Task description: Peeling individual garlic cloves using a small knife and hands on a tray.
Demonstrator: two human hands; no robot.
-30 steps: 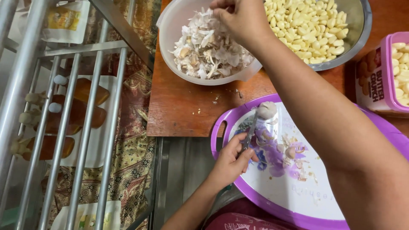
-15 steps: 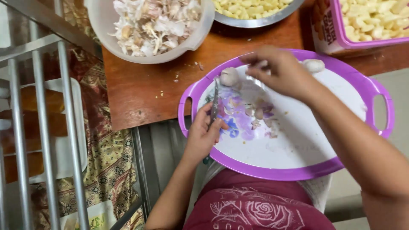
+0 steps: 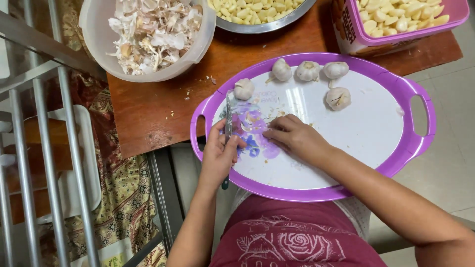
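Now settling right hand (image 3: 294, 138) beside knife (image 3: 228, 118); left hand (image 3: 220, 155) gripping its handle; right fingers curled, contents unclear; peeling underway; next needing garlic bulbs (image 3: 308, 70) beyond.

The left hand (image 3: 220, 153) covers most of the knife (image 3: 228, 116) handle. Whatever lies under the right hand (image 3: 292, 138) is hidden. At twelve o'clock the picture's edge cuts the white bowl (image 3: 94, 29) of peels and the steel bowl (image 3: 267, 24); at one o'clock, the purple tub (image 3: 396, 42).

Printed red-orange carton (image 3: 346, 27) at top right, under the pink tub (image 3: 410, 32) of peeled cloves
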